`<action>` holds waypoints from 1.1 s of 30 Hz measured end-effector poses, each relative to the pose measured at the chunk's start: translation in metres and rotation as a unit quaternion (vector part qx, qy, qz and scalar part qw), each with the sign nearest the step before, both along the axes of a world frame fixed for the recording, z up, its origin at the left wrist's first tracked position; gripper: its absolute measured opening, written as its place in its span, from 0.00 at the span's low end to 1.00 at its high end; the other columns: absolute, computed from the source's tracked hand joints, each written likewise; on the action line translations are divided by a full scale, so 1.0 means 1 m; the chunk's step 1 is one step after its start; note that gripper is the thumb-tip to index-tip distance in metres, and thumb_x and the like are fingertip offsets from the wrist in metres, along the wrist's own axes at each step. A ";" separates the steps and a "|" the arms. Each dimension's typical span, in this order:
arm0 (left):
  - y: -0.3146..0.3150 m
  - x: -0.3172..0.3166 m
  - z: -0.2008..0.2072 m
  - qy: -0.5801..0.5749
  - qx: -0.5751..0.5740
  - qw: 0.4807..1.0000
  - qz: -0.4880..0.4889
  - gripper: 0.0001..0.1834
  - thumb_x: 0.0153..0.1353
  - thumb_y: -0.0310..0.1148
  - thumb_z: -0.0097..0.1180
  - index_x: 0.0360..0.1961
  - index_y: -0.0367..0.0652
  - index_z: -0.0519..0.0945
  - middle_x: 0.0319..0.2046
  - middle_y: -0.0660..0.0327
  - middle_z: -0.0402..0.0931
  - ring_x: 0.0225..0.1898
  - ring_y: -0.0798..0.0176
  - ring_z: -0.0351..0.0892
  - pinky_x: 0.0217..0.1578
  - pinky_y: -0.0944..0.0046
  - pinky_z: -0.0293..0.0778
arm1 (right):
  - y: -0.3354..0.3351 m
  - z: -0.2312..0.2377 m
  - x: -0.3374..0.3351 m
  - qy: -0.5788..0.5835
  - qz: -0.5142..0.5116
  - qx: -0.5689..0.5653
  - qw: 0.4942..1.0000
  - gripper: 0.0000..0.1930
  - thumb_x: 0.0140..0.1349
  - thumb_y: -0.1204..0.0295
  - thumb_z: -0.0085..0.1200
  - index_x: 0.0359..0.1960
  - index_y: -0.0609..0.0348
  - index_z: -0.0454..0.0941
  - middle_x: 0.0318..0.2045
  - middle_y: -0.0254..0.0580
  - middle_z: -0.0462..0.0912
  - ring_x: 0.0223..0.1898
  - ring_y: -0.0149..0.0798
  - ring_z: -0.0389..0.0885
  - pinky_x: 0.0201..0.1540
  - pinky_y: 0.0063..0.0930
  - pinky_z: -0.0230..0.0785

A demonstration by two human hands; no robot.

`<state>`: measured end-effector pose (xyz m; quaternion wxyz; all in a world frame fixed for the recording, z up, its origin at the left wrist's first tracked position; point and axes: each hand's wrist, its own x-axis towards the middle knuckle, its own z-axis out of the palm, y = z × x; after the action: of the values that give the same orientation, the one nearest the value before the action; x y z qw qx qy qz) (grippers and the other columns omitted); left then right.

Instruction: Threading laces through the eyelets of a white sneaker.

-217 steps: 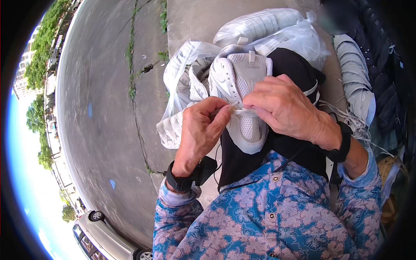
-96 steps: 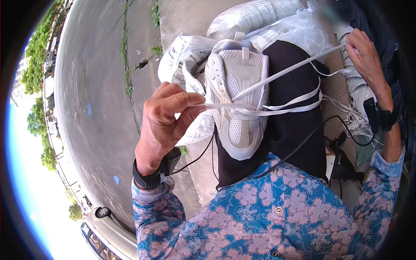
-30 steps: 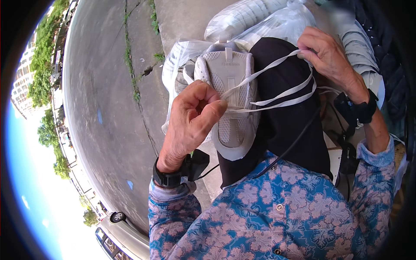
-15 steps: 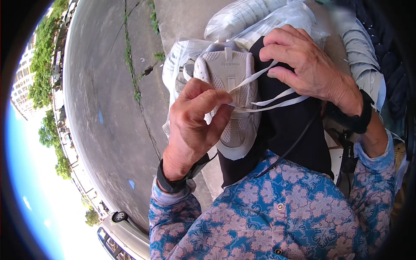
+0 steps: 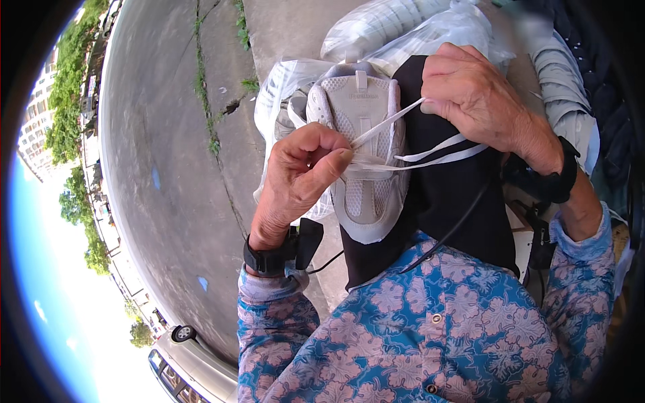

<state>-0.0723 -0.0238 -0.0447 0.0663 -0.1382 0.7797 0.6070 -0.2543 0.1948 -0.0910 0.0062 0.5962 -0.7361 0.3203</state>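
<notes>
On my black-trousered lap lies a pale grey-white mesh shoe upper, its tongue up and its toe end towards me. My left hand is closed at the upper's left side, thumb and forefinger pinching the white shoelace. My right hand pinches one end of the shoelace between thumb and fingers and holds it taut over my thigh. Two further stretches of lace run from the upper to the right, passing below the right hand.
Clear plastic bags with stacked pale shoe parts lie beyond my lap. Another pale stack stands at the right beside dark padded fabric. A dark cord crosses my lap. Cracked concrete stretches left, with a parked car at lower left.
The right hand has moved slightly right and closed its fingertips on the lace end, pulling that strand straight. The left hand's thumb and forefinger have shifted slightly left along the lace.
</notes>
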 end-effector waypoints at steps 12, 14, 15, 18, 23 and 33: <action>0.003 0.002 -0.012 0.043 0.051 0.998 0.010 0.07 0.65 0.25 0.56 0.43 0.40 0.82 0.36 0.68 0.79 0.36 0.75 0.74 0.40 0.74 0.71 | 0.020 -0.006 -0.034 -0.051 -0.076 0.061 0.994 0.10 0.56 0.69 0.55 0.22 0.63 0.74 0.25 0.41 0.73 0.36 0.44 0.73 0.45 0.37 0.65; 0.003 0.003 -0.014 0.042 0.053 0.998 0.013 0.07 0.65 0.23 0.55 0.43 0.39 0.81 0.35 0.69 0.79 0.36 0.75 0.74 0.40 0.74 0.71 | 0.019 -0.008 -0.035 -0.064 -0.053 0.055 0.995 0.10 0.55 0.70 0.55 0.22 0.63 0.74 0.25 0.41 0.74 0.36 0.45 0.72 0.44 0.37 0.66; 0.003 0.004 -0.015 0.043 0.055 0.997 0.015 0.07 0.65 0.23 0.55 0.43 0.39 0.81 0.35 0.69 0.79 0.36 0.75 0.74 0.40 0.74 0.71 | 0.018 -0.008 -0.034 -0.062 -0.051 0.057 0.995 0.10 0.55 0.70 0.55 0.22 0.63 0.74 0.25 0.41 0.74 0.36 0.45 0.72 0.44 0.37 0.66; 0.001 0.006 -0.020 0.055 0.066 0.996 0.017 0.08 0.65 0.23 0.54 0.44 0.39 0.81 0.35 0.69 0.79 0.36 0.76 0.73 0.40 0.74 0.70 | 0.013 -0.006 -0.029 -0.043 -0.062 0.089 0.993 0.07 0.56 0.72 0.55 0.25 0.62 0.76 0.28 0.40 0.75 0.37 0.45 0.73 0.44 0.36 0.67; 0.000 0.003 -0.021 0.052 0.075 0.995 0.043 0.08 0.65 0.22 0.52 0.43 0.38 0.81 0.35 0.69 0.78 0.35 0.76 0.72 0.37 0.75 0.69 | -0.001 0.001 -0.013 -0.009 -0.044 -0.042 0.998 0.08 0.54 0.72 0.60 0.34 0.60 0.77 0.37 0.39 0.77 0.42 0.44 0.75 0.47 0.36 0.67; 0.015 0.005 -0.007 0.062 -0.004 0.996 0.056 0.05 0.63 0.22 0.55 0.40 0.36 0.80 0.31 0.68 0.77 0.33 0.76 0.73 0.35 0.74 0.70 | -0.014 0.019 0.032 -0.045 0.086 0.006 0.995 0.10 0.50 0.68 0.65 0.28 0.57 0.77 0.32 0.36 0.75 0.42 0.40 0.74 0.50 0.38 0.63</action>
<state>-0.0671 -0.0092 -0.0517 -0.0171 -0.1442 0.7758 0.6140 -0.2222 0.1810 -0.0722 -0.0588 0.6424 -0.6834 0.3417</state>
